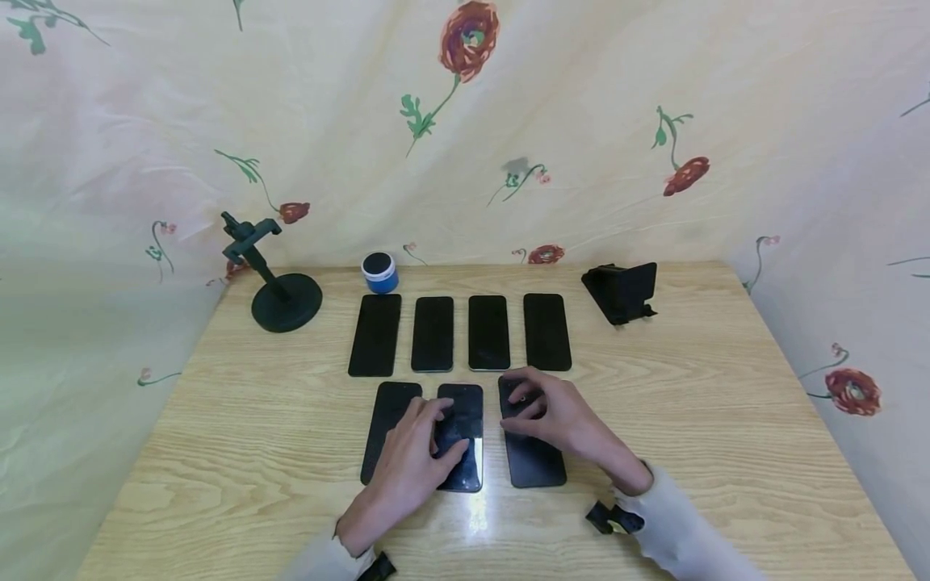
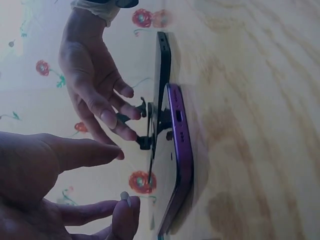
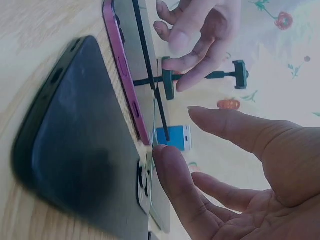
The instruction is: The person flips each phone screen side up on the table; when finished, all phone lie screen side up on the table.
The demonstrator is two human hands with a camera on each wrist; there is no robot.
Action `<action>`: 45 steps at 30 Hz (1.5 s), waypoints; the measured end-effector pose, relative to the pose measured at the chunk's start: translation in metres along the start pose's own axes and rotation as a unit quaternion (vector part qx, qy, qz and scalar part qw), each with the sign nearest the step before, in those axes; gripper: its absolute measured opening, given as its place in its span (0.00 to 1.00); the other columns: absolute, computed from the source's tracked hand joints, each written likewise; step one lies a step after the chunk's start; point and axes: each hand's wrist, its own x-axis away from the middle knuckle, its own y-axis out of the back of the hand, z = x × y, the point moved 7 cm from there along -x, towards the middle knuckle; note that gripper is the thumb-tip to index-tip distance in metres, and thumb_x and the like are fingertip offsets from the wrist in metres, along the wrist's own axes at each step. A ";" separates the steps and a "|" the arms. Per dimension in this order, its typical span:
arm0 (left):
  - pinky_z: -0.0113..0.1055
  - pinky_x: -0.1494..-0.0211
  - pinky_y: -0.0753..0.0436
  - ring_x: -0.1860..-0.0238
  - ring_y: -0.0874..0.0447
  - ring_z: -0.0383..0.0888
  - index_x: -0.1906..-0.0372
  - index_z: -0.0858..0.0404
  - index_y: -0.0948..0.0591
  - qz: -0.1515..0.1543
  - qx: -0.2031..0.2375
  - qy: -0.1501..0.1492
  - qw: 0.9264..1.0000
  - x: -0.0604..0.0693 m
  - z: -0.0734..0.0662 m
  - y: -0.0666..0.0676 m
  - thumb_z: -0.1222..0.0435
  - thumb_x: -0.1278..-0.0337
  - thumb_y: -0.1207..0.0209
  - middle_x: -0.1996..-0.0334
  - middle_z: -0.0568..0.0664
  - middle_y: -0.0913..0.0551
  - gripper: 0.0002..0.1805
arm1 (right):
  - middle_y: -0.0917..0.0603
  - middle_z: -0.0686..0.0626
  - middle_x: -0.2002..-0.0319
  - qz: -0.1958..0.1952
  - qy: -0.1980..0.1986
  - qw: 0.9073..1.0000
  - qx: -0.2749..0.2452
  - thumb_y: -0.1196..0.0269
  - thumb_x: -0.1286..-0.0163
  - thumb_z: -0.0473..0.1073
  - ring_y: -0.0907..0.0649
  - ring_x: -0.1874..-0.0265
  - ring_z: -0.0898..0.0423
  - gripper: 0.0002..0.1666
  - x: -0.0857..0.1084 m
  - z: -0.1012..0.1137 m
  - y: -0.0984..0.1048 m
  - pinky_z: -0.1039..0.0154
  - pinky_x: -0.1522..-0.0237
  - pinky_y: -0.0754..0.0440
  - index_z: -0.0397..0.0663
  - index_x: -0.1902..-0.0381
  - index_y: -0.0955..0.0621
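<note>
Three phones lie in a front row on the wooden table. Over the middle one (image 1: pixel 472 468), which has a glossy screen up and a purple edge in the left wrist view, hovers my left hand (image 1: pixel 410 460), thumb and fingers spread and holding nothing. My right hand (image 1: pixel 559 415) is above the right-hand black phone (image 1: pixel 538 464), fingers loosely bent with a gap between thumb and fingertips. That phone (image 3: pixel 85 130) has its dull back and camera bump upward. The left-hand phone (image 1: pixel 378 444) is partly hidden by my left hand.
Behind lies a row of several dark-screened phones (image 1: pixel 433 333). A black phone stand (image 1: pixel 286 303) on a round base is at back left, a blue-and-white jar (image 1: pixel 380 274) beside it. A folded black holder (image 1: pixel 623 292) stands back right. Floral cloth (image 1: pixel 581 121) hangs behind the table.
</note>
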 end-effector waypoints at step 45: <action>0.43 0.54 0.10 0.34 0.26 0.63 0.25 0.53 0.27 0.139 -0.224 -0.072 0.962 0.000 -0.088 -0.093 0.39 0.40 0.32 0.24 0.62 0.38 0.43 | 0.10 0.46 0.65 -0.073 -0.075 0.993 0.047 0.34 0.26 0.43 0.15 0.77 0.58 0.26 0.001 -0.054 0.035 0.68 0.70 0.24 0.37 0.36 0.21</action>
